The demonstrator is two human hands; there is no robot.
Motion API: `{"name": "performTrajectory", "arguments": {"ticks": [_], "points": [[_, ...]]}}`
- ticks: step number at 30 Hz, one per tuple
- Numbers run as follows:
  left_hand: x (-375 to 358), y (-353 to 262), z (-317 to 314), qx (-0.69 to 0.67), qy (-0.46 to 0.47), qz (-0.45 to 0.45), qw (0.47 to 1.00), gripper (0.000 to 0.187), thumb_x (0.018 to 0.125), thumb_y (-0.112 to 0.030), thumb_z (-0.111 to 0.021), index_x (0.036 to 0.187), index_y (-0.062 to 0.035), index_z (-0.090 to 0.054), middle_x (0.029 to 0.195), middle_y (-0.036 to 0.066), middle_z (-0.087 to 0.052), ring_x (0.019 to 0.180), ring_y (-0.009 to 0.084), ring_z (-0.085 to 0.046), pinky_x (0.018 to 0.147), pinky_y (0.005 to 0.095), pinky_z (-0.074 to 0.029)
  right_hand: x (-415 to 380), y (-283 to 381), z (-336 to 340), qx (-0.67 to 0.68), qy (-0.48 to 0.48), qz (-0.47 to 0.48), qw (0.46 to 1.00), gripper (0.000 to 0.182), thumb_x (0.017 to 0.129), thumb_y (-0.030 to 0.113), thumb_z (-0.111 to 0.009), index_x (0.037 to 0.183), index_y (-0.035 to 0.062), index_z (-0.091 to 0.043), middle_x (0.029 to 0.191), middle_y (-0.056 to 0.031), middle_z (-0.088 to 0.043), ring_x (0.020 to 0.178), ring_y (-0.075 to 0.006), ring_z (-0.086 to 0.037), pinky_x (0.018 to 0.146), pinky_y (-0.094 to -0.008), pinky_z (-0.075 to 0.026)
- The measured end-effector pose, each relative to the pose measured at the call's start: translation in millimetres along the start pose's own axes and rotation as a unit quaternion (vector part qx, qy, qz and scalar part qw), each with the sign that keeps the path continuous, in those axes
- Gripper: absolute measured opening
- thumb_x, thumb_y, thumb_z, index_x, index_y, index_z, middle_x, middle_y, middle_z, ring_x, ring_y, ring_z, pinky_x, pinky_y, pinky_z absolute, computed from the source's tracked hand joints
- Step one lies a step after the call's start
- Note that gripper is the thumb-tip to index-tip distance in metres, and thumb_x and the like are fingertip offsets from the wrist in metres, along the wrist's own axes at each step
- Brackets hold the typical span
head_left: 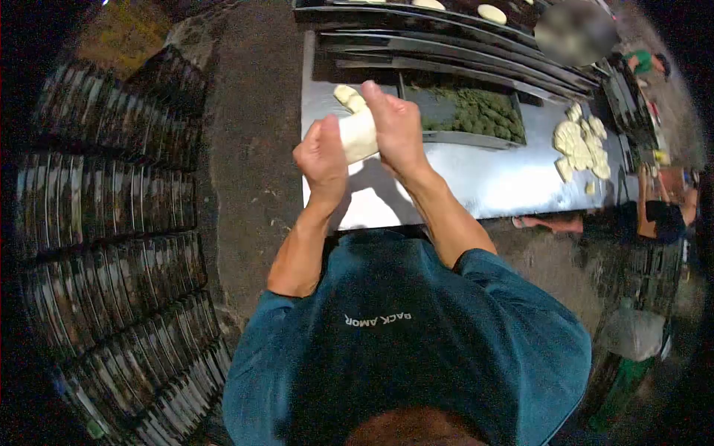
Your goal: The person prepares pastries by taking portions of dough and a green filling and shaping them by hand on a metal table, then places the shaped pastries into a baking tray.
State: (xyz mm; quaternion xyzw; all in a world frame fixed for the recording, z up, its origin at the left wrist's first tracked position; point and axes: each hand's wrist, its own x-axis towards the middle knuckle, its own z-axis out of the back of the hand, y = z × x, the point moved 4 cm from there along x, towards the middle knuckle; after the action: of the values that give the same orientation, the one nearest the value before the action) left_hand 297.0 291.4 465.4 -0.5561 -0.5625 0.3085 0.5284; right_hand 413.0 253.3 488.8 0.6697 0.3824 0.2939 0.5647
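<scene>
Dough piece (359, 137), one: pale, smooth, stretched, held over the near-left part of the metal table (483, 175); no green filling visible on it.
Left hand (322, 154), one: clamped on the dough piece's left end.
Right hand (396, 130), one: clamped on its right end, apart from the left.
Small dough lumps (346, 94), apparently two, just beyond the hands.
Divided tray (476, 140), one, holding green lumps (487, 115), too many to count; these look already portioned.
Dough heap (580, 149), one, at right, pieces uncounted, seemingly unworked.
Pale ovals (491, 13), two clear, others cropped, seemingly already shaped.
</scene>
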Motion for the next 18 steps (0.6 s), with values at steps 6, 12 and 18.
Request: {"name": "performTrajectory", "arguments": {"ticks": [6, 12, 18], "points": [[-32.3, 86.8, 15.4, -0.243, -0.089, 0.346, 0.902, 0.022, 0.094, -0.018, -0.052, 0.103, 0.0014, -0.056, 0.092, 0.006, -0.061, 0.076, 0.0120, -0.060, 0.066, 0.0276, -0.054, -17.8, -24.5, 13.0, -0.529, 0.094, 0.337, 0.773, 0.017, 0.086, 0.019, -0.057, 0.089, 0.0029, -0.063, 0.082, -0.0098, -0.065, 0.074, -0.0247, -0.063, 0.061, -0.0385, -0.047], [-25.1, 106.6, 35.6, -0.064, 0.090, 0.342, 0.933, 0.022, 0.090, -0.009, -0.056, 0.106, 0.0061, -0.058, 0.089, 0.007, -0.064, 0.077, 0.0114, -0.060, 0.066, 0.0242, -0.049, -3.9, -81.1, 78.6, -0.558, 0.224, 0.249, 0.759, 0.026, 0.083, 0.014, -0.057, 0.106, 0.0018, -0.062, 0.111, -0.0181, -0.061, 0.100, -0.0392, -0.057, 0.090, -0.0427, -0.047], [-0.1, 104.8, -1.4, -0.111, 0.053, 0.315, 0.941, 0.026, 0.089, -0.008, -0.056, 0.111, 0.0053, -0.053, 0.099, 0.010, -0.062, 0.085, 0.0147, -0.061, 0.076, 0.0266, -0.050, 107.2, -92.5, 180.4, -0.619, 0.227, 0.133, 0.740, 0.047, 0.074, 0.004, -0.058, 0.121, 0.0085, -0.055, 0.107, -0.0183, -0.063, 0.096, -0.0375, -0.060, 0.083, -0.0454, -0.049]]}}
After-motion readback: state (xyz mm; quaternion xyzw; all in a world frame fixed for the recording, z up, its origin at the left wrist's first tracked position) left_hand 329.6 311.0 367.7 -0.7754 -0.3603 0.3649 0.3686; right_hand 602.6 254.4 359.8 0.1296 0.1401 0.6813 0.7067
